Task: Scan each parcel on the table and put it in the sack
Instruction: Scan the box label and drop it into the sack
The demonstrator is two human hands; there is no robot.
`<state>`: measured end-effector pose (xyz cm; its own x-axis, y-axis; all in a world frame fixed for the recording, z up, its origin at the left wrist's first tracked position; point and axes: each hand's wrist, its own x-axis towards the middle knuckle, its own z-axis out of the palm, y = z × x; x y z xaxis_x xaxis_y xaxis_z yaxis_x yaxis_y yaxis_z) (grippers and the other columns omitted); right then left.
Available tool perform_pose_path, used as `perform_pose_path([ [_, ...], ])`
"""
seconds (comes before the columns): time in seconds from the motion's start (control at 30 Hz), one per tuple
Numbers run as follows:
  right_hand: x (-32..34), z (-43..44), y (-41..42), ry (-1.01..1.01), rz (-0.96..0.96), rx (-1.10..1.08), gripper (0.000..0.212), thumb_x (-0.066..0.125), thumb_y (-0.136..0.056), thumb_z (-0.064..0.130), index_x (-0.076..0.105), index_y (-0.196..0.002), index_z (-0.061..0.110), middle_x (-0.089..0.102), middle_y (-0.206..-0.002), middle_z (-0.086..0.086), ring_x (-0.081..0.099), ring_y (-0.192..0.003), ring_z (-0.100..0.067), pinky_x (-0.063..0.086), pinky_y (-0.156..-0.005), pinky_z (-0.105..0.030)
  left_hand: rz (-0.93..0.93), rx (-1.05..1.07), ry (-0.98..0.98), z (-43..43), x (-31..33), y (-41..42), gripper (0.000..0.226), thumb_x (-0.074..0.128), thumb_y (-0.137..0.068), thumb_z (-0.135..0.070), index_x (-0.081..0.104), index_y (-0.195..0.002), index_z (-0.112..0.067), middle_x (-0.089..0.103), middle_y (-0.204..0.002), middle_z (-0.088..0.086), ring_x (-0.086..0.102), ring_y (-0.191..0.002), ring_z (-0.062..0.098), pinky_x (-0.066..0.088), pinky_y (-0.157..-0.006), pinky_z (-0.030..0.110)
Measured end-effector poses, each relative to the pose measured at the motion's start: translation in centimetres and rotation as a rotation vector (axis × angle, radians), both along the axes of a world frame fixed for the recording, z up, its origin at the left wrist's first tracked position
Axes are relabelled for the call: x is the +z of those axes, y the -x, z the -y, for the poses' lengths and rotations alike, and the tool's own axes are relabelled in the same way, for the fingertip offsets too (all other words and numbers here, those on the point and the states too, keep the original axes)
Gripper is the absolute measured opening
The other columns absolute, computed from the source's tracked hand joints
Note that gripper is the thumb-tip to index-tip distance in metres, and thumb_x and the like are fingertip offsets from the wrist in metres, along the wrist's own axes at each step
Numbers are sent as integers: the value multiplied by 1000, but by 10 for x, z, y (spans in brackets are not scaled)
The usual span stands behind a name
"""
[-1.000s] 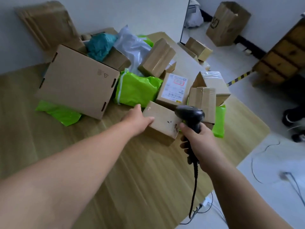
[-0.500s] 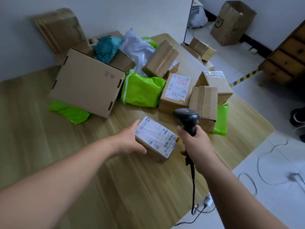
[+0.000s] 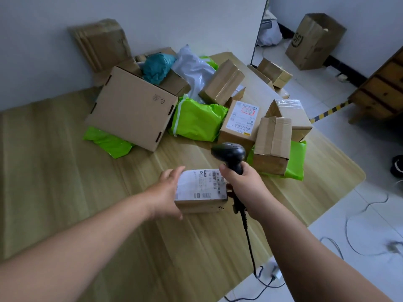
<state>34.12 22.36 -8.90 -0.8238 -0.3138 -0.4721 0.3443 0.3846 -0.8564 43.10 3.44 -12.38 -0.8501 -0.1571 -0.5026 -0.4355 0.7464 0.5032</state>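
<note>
My left hand (image 3: 166, 194) holds a small cardboard parcel (image 3: 201, 190) by its left end, thumb under the near side and fingers along the far side. Its white shipping label with barcodes faces up. My right hand (image 3: 242, 184) grips the handle of a black barcode scanner (image 3: 229, 153) just right of the parcel, the scanner head above the label's far right corner. Both are over the wooden table (image 3: 87, 192). No sack is in view.
A heap of parcels fills the table's far side: a large flat carton (image 3: 130, 107), green mailers (image 3: 198, 120), a labelled box (image 3: 239, 120), taped boxes (image 3: 272, 144), a white bag (image 3: 194, 66). The scanner cable (image 3: 250, 247) drops over the table's near right edge to the floor.
My left hand turned the small parcel label-up and drew it toward me, away from the heap. My right hand with the scanner came along beside it.
</note>
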Motion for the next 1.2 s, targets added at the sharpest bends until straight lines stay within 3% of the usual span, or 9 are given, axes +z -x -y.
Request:
perform_pose_path([
  [0.2, 17, 24, -11, 18, -31, 91, 20, 65, -93, 41, 61, -104, 24, 69, -99, -6, 66, -85, -18, 56, -74, -38, -197, 191, 298, 38, 19, -25, 88, 77, -60, -33, 28, -133, -22, 37, -122, 2, 52, -111, 26, 41, -78, 27],
  [0.37, 57, 49, -21, 123, 65, 188, 23, 63, -95, 39, 58, -101, 17, 64, -74, -7, 58, -46, -14, 43, -41, -22, -289, 315, 470, 77, 45, -47, 94, 78, -60, -33, 25, -136, -15, 36, -131, 8, 40, -119, 31, 41, -97, 39],
  [0.5, 88, 73, -29, 92, 46, 343, 28, 64, -94, 41, 54, -92, 15, 59, -64, -4, 49, -44, -17, 42, -42, -28, -277, 287, 451, 106, 70, -69, 91, 72, -67, -20, 22, -142, -19, 30, -141, 4, 39, -123, 29, 41, -97, 37],
  [0.63, 108, 87, -34, 35, -58, 520, 24, 65, -94, 35, 55, -88, 14, 58, -61, -3, 46, -43, -15, 37, -39, -23, -207, 194, 390, 136, 100, -91, 89, 67, -70, -12, 21, -146, -24, 30, -146, -6, 49, -112, 21, 37, -72, 24],
  [0.87, 118, 95, -41, -105, -209, 751, 29, 69, -90, 35, 53, -78, 14, 57, -56, -1, 47, -42, -17, 39, -53, -40, -107, 132, 332, 167, 134, -110, 81, 72, -70, -14, 30, -137, -30, 41, -120, -15, 45, -97, 8, 31, -61, 15],
  [0.93, 120, 97, -41, -128, -234, 781, 29, 70, -89, 34, 53, -77, 14, 56, -54, 0, 47, -41, -16, 40, -51, -35, -125, 124, 299, 169, 137, -111, 72, 73, -70, -14, 36, -129, -30, 44, -114, -16, 47, -94, 5, 32, -56, 9],
  [1.0, 122, 98, -41, -160, -248, 811, 26, 70, -89, 31, 54, -79, 13, 55, -51, 1, 46, -40, -14, 39, -45, -27, -133, 128, 283, 171, 139, -111, 68, 75, -70, -16, 37, -124, -33, 46, -112, -16, 50, -94, 5, 41, -63, 10],
  [1.07, 124, 100, -41, -193, -255, 840, 24, 70, -89, 31, 56, -81, 14, 53, -50, 2, 46, -40, -14, 38, -44, -26, -109, 137, 309, 172, 139, -110, 70, 70, -74, -12, 33, -131, -33, 46, -117, -15, 53, -101, 12, 51, -79, 30],
  [1.2, 129, 105, -40, -223, -295, 867, 25, 70, -90, 32, 55, -80, 14, 53, -48, 3, 46, -38, -13, 39, -43, -24, -104, 132, 324, 173, 139, -109, 73, 66, -77, -7, 31, -135, -33, 42, -116, -15, 53, -105, 16, 51, -86, 38],
])
